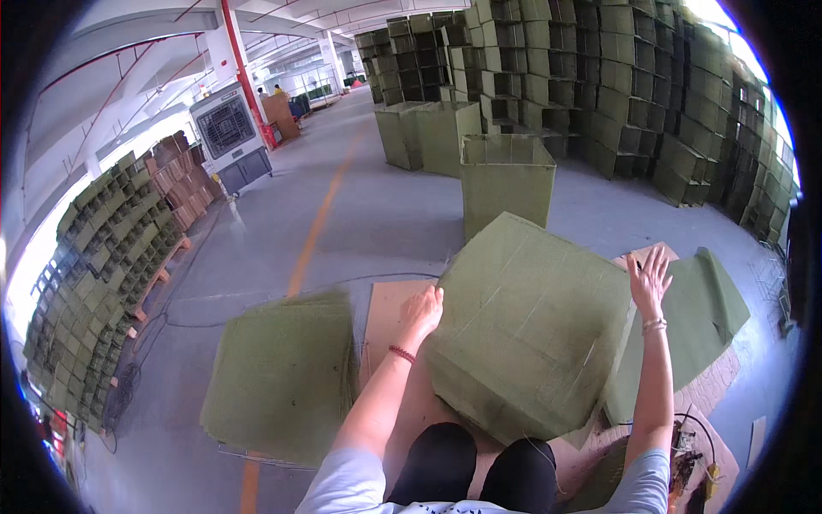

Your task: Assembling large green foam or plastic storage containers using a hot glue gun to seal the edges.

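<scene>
Fingers of the right hand are spread wide and nearly straight, the palm at the right edge of the green box; they close around nothing, and whether the palm presses on the box I cannot tell. At the opposite edge the left hand is curled, fingertips drawn in against the box's left side — how firmly they grip, if at all, is hidden. The box sits aslant between the two hands, just ahead of the person's knees, with a broad face marked by pale lines turned upward. A thin bracelet circles the right wrist, dark red beads the left.

Beneath and around the box lies brown cardboard. Just right of it a green sheet lies with its outer side folded or curled; nearer the person, on that same side, a black cable loops over the cardboard. To the left, a stack of flat green sheets rests on the floor, across an orange line.

Farther off, an open box stands upright behind the handled one, and tall stacks of boxes fill the right rear. Along the left — pallets bearing more green boxes, then brown cartons and a grey cooling unit.
</scene>
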`<state>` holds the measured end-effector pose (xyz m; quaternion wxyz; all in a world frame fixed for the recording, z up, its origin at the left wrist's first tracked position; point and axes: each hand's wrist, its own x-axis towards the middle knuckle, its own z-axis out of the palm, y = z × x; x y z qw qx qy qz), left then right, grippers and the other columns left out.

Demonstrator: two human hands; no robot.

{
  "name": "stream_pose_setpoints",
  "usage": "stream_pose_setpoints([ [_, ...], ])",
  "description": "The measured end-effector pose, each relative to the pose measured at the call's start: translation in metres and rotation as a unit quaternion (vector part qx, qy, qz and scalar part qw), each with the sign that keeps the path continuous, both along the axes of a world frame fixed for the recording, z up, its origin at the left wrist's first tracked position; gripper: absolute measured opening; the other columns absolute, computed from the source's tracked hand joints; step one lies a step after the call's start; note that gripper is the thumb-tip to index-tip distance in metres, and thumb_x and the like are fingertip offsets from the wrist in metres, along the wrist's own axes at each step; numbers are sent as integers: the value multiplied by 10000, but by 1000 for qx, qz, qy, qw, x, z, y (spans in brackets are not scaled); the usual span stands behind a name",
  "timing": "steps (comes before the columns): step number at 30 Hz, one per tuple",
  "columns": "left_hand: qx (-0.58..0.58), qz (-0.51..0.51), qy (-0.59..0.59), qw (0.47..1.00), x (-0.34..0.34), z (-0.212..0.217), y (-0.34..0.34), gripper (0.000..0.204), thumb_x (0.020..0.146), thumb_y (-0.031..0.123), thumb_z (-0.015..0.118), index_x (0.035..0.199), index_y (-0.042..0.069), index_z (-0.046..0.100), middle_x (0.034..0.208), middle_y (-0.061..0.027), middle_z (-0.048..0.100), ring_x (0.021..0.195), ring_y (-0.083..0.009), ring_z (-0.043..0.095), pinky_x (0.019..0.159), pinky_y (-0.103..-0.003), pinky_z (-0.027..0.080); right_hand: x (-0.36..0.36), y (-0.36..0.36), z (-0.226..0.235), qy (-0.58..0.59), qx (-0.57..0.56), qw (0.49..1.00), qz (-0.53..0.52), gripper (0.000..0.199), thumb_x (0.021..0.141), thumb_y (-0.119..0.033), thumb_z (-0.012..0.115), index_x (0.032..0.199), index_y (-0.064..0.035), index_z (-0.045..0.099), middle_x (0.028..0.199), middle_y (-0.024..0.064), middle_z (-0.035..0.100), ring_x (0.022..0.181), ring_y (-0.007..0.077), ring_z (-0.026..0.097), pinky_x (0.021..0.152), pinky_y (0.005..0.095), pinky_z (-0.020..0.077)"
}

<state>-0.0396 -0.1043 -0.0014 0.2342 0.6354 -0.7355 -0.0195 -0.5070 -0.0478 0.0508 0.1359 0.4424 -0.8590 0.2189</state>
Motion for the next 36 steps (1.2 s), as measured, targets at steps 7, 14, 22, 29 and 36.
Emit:
stream_pose_setpoints([
  [7,-14,16,-1,1000,16,-8,-3,397,959,345,342,916,31,580,799,-197,650,773,-361,636,699,-467,505,-4,-60,-42,-76,149,985,33,861,876,-668,247,1454,-38,144,1522,167,86,1414,284,65,1102,543,97],
  [14,7,-11,-1,1000,-10,-2,-6,396,961,344,337,923,28,573,806,-197,651,779,-353,639,692,-455,509,-85,-80,-47,-35,36,998,34,877,870,-668,271,1454,-34,114,1526,158,61,1414,291,53,1072,617,80],
  [22,-21,-15,-8,1000,-2,-9,-8,397,961,356,343,913,32,569,734,-191,646,709,-365,640,646,-472,503,-100,-62,-42,-295,-30,943,151,779,918,-554,358,1444,-12,166,1506,187,142,1401,325,107,1101,484,166],
  [29,28,-6,-14,1000,-2,6,-4,403,961,356,326,962,39,575,821,-198,654,797,-360,638,709,-470,498,-37,-5,-124,-309,-183,909,211,737,948,-528,309,1449,-15,136,1524,162,78,1416,254,28,1135,343,52],
  [36,22,-17,0,1000,-4,-4,-11,450,970,349,297,1071,2,566,831,-223,647,819,-367,631,742,-475,487,-30,45,-72,-302,-323,884,153,727,960,-502,307,1447,-5,99,1531,136,-11,1414,223,-21,1138,339,23],
])
